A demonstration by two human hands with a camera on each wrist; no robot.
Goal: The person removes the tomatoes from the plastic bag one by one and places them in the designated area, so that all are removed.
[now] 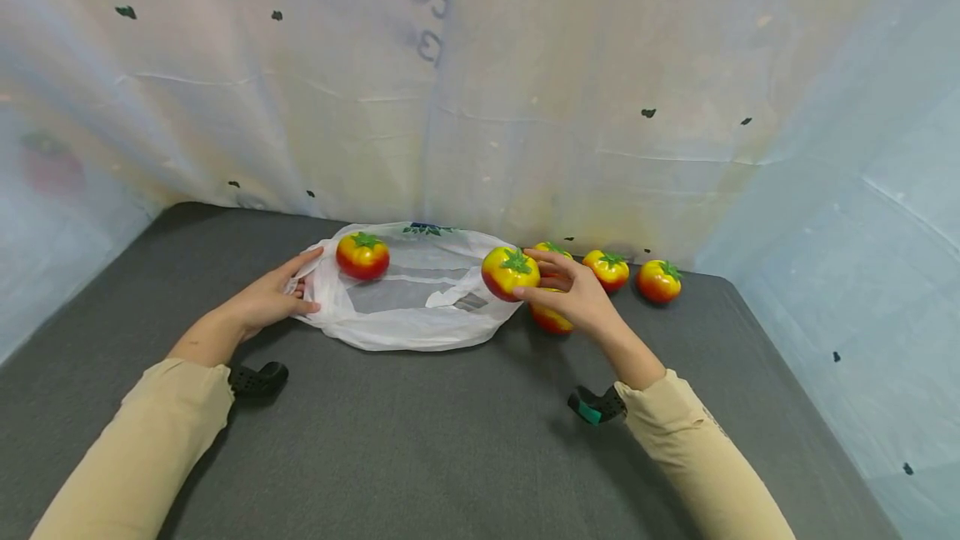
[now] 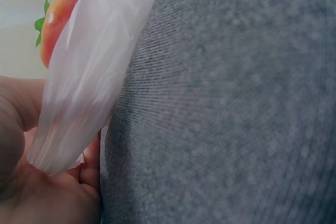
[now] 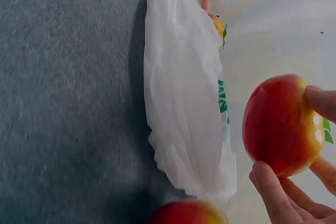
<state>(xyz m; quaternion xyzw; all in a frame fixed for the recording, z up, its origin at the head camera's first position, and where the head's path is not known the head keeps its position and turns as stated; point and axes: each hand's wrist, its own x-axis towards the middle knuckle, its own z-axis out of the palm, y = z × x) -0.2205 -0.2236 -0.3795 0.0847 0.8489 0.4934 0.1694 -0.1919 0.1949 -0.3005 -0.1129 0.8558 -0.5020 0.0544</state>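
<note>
A white plastic bag [image 1: 420, 336] lies spread with its mouth gaping on the dark surface. At its left end my left hand [image 1: 264, 300] grips the gathered rim; the bunched plastic [image 2: 79, 103] runs between thumb and fingers in the left wrist view. One red-and-yellow tomato [image 1: 362, 257] with a green leafy top sits in the bag's left side. My right hand [image 1: 581, 294] holds another tomato [image 1: 510, 275] by its sides, above the bag's right end. The right wrist view shows fingertips and thumb around this tomato [image 3: 281, 127].
Beside the bag's right end, one tomato [image 1: 551, 323] lies under my right hand and another [image 1: 552, 248] is partly hidden behind it. Two more, a middle tomato [image 1: 606, 271] and a right tomato [image 1: 658, 282], stand near the back wall sheet [image 1: 525, 107].
</note>
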